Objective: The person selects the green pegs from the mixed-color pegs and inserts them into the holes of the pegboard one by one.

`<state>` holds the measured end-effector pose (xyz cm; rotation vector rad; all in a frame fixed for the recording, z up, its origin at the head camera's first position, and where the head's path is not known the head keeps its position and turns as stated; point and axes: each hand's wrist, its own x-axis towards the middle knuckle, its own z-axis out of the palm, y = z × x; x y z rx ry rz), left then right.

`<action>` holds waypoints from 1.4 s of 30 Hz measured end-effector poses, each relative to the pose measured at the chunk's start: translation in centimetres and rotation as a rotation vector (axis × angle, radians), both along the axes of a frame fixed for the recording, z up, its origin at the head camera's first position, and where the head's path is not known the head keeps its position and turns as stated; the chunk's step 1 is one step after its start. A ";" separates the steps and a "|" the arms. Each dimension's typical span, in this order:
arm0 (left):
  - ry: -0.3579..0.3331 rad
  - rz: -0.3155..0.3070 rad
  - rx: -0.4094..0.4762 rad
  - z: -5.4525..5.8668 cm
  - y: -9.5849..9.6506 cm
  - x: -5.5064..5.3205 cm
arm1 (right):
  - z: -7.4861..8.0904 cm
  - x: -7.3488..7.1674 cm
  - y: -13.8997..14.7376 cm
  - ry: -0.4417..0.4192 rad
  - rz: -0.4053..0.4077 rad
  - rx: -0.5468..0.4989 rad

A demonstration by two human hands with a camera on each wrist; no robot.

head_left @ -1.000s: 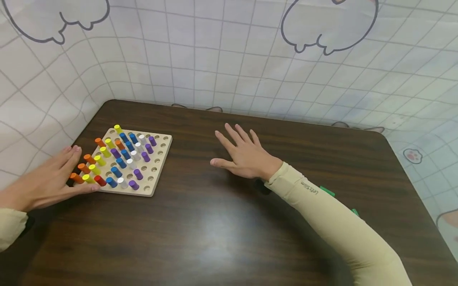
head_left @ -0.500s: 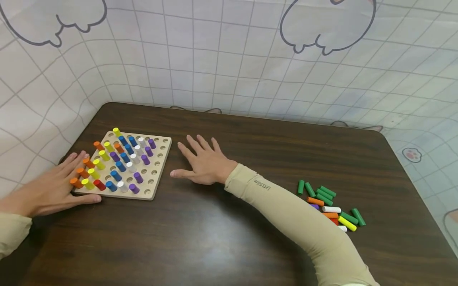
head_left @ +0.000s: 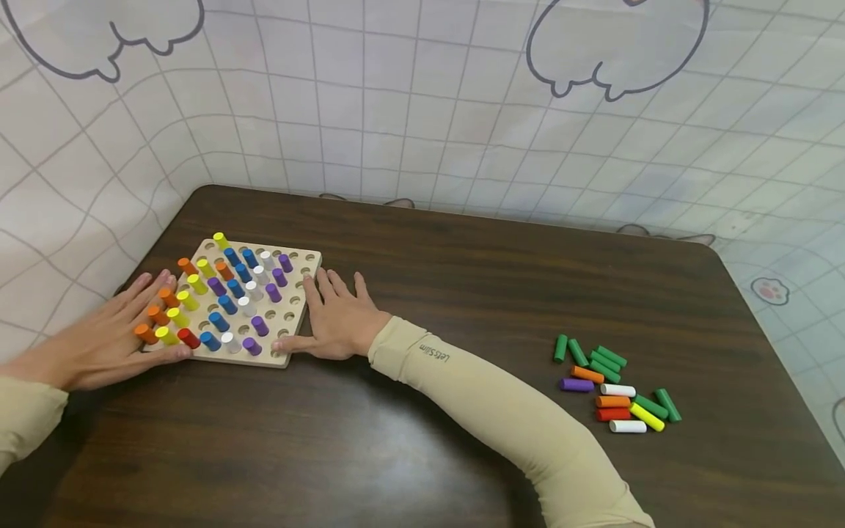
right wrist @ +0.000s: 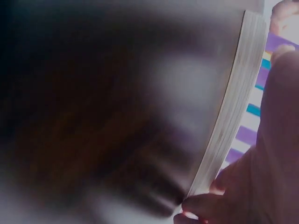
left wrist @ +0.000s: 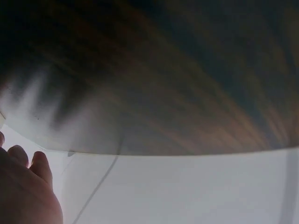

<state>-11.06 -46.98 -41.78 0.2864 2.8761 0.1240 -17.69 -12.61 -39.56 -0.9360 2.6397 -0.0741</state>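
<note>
A pale wooden pegboard (head_left: pixel 280 303) lies at the left of the table, set with upright orange (head_left: pixel 157 315), yellow, blue, white and purple pegs (head_left: pixel 260 325) and one red peg (head_left: pixel 188 337). Several holes have no peg, mostly along its right side. My left hand (head_left: pixel 108 341) lies along the left edge, fingers straight, thumb at the front edge. My right hand (head_left: pixel 339 319) is at the right edge, fingers spread, index fingertip and thumb at the board. In the right wrist view, that hand (right wrist: pixel 280 140) meets the board's side edge (right wrist: pixel 229 102).
Loose pegs lie to the right on the dark wooden table (head_left: pixel 422 455): several green pegs (head_left: pixel 604 372), plus orange, white, red, yellow and one purple peg (head_left: pixel 577 385). A grid-patterned cloth (head_left: pixel 449 110) hangs behind the table and at its left.
My right hand has moved left across the table to the board's right edge, uncovering the loose pegs. My left hand has stayed at the left edge, its fingers shifting slightly closer to the board.
</note>
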 end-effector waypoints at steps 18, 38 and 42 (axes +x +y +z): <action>-0.057 -0.006 0.008 0.3 1.6 -1.0 | -0.2 1.3 -0.5 0.097 -0.090 0.051; -0.015 -0.092 0.018 0.2 2.3 -1.3 | 0.2 2.0 0.3 0.123 -0.093 0.113; -0.012 -0.102 0.023 0.3 2.9 -1.3 | 0.4 2.1 1.0 0.123 -0.094 0.120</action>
